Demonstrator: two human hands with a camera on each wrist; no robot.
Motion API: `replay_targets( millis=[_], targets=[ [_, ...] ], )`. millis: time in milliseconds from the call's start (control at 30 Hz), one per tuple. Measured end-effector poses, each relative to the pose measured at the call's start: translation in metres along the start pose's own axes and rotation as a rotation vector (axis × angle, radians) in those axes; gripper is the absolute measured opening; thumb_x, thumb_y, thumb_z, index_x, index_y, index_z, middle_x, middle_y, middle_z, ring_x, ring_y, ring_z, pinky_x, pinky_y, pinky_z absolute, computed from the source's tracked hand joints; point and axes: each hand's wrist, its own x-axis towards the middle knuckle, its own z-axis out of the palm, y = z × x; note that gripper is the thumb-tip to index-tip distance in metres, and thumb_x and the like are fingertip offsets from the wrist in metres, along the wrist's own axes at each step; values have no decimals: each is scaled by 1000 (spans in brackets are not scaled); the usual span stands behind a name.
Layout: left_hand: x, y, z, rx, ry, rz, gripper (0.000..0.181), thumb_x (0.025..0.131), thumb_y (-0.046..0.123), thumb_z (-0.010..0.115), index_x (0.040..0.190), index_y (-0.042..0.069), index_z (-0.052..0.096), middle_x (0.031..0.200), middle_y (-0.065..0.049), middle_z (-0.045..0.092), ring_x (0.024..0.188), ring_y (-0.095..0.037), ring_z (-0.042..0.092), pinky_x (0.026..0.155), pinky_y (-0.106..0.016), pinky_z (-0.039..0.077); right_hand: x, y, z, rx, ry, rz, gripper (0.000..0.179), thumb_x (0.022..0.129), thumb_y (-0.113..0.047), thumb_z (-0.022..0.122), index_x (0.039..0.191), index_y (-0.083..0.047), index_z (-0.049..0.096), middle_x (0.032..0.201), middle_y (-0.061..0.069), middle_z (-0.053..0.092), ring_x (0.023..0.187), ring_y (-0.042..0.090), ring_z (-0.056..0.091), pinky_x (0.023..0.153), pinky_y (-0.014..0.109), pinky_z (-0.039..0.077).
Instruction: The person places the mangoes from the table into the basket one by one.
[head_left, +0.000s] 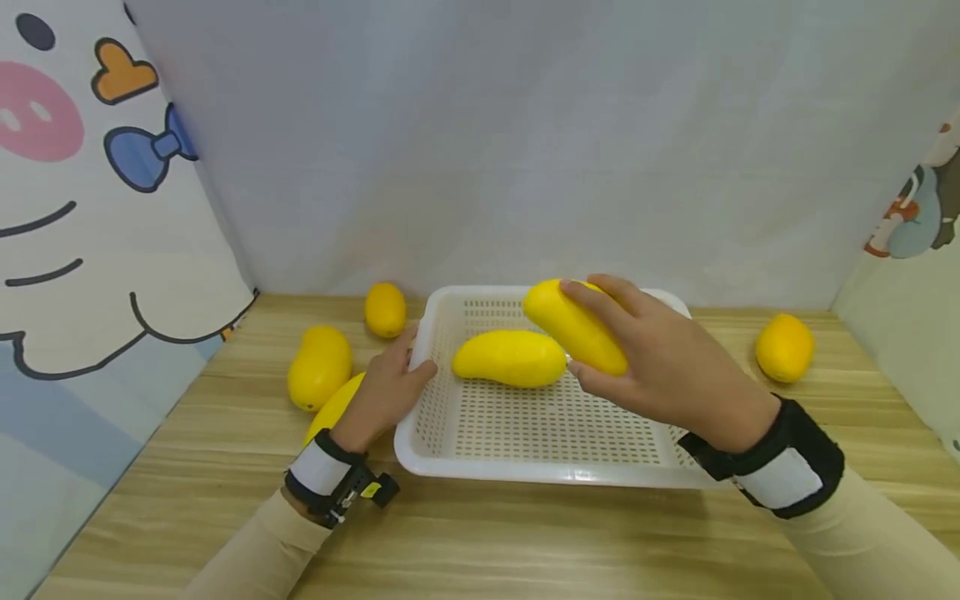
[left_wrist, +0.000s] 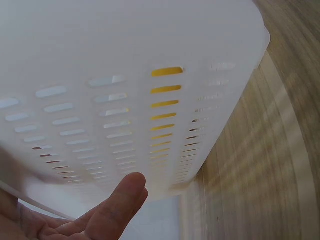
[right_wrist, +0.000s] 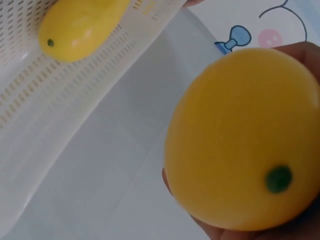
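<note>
In the head view, my right hand grips a yellow mango above a white plastic basket. The right wrist view shows this mango up close, with a green dot at its end. Another mango lies lengthwise inside the basket, toward its left side. My left hand holds the basket's left rim, thumb over the edge. From the left wrist, the slotted outer wall fills much of the view, and yellow shows through some slots.
Left of the basket, a mango lies on the wooden table, and a long yellow fruit is partly hidden by my left hand. A small orange-yellow fruit sits behind them; a similar one is at far right. A pale curtain hangs behind.
</note>
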Motion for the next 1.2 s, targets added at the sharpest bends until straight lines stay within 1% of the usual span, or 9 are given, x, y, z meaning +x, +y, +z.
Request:
replay_targets(
  millis=[100, 233, 333, 500, 733, 933, 1067, 1200],
  targets=[
    [1, 1, 1, 5, -3, -5, 63, 102, 19, 50, 160, 13, 24, 117, -22, 67, 79, -24, 73, 60, -38, 62, 3, -1, 7, 0, -43, -14, 74, 88, -34, 73, 154, -17, 42, 144, 12, 47, 85, 23, 56, 67, 34, 52],
    [1, 0, 2, 3, 1, 0, 63, 102, 19, 50, 159, 13, 25, 113, -21, 68, 77, -24, 73, 59, -37, 62, 8, -3, 16, 2, -91, -34, 74, 89, -36, 71, 155, -19, 41, 147, 17, 47, 92, 26, 60, 70, 38, 54],
    [0, -1, 1, 12, 7, 9, 62, 102, 18, 50, 159, 12, 26, 112, -21, 68, 76, -24, 73, 59, -37, 61, 13, -4, 23, 12, -114, -62, 74, 89, -38, 70, 155, -19, 41, 146, 18, 48, 97, 28, 62, 75, 41, 56],
    [-1, -1, 0, 21, 19, -7, 62, 101, 19, 50, 158, 13, 27, 113, -21, 67, 76, -24, 72, 59, -37, 61, 21, -4, 33, 38, -149, -114, 75, 89, -38, 71, 155, -19, 41, 146, 18, 47, 106, 30, 61, 83, 44, 56],
    [0, 2, 1, 18, 8, 17, 60, 102, 18, 50, 157, 11, 28, 110, -20, 69, 76, -23, 73, 60, -36, 61, 24, -2, 44, 55, -205, -129, 78, 87, -36, 76, 155, -20, 42, 149, 20, 46, 121, 35, 56, 94, 50, 53],
    [1, 2, 2, 8, 16, 24, 60, 101, 17, 50, 158, 12, 28, 109, -21, 69, 73, -23, 73, 57, -37, 61, 30, -5, 58, 49, -252, -164, 74, 87, -34, 75, 154, -21, 44, 148, 18, 48, 125, 32, 54, 97, 47, 52],
    [2, 1, 2, -4, 16, 32, 60, 101, 17, 50, 157, 13, 29, 110, -22, 69, 74, -24, 73, 57, -37, 61, 32, -7, 68, 62, -322, -173, 73, 87, -34, 74, 153, -22, 45, 151, 15, 46, 127, 29, 52, 98, 44, 51],
    [2, 1, 3, 9, 17, 33, 59, 101, 17, 50, 156, 13, 30, 110, -22, 68, 74, -24, 73, 57, -37, 61, 33, -8, 74, 68, -386, -172, 73, 87, -34, 75, 153, -21, 46, 152, 13, 45, 127, 28, 52, 98, 43, 51]
  ],
)
